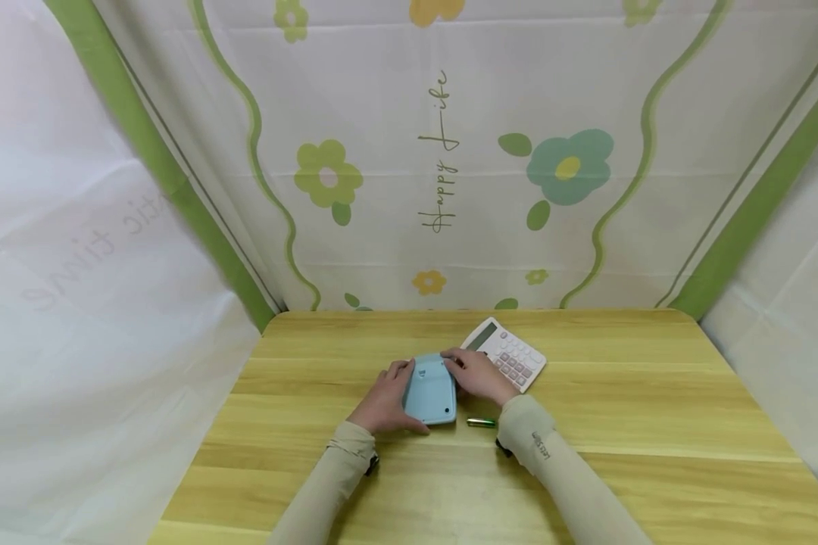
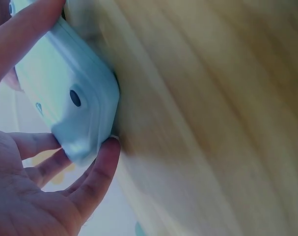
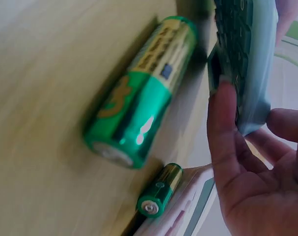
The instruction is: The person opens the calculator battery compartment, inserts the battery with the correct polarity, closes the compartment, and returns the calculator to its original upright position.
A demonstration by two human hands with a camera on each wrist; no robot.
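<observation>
A light blue calculator (image 1: 431,390) is tilted, its smooth back facing up; its dark keys show on the underside in the right wrist view. My left hand (image 1: 386,400) grips it along the left side, thumb at the near end and fingertips at the far corner. With my right hand (image 1: 480,375) I pinch the far right corner between thumb and fingers. A green and gold battery (image 1: 480,422) lies on the table just right of the calculator. Another battery (image 3: 160,191) lies beside the white calculator, hidden behind my right hand in the head view.
The white calculator (image 1: 507,354) with pinkish keys lies face up behind my right hand. Beneath everything is a wooden table (image 1: 620,393), with a flower-printed curtain (image 1: 382,235) hanging at its back edge and pale curtains on both sides.
</observation>
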